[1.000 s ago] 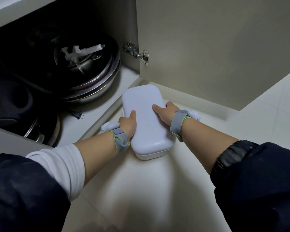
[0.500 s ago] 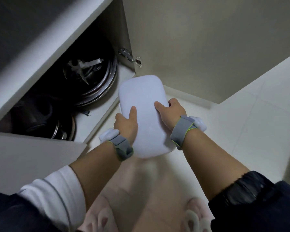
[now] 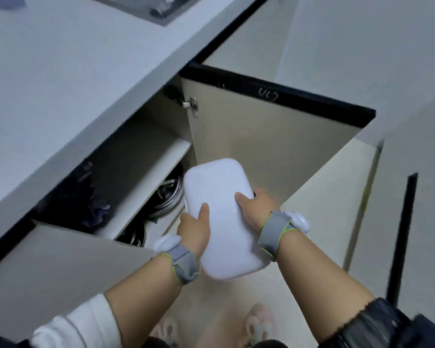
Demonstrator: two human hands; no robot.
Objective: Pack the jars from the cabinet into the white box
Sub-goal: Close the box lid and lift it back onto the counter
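Hands hold the white box (image 3: 220,222), left hand (image 3: 194,228) and right hand (image 3: 258,209) gripping its sides. It could slip and fall, or bump the open cabinet door (image 3: 274,136).

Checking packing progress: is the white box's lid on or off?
On. The white box shows an unbroken closed top, gripped by left hand and right hand.
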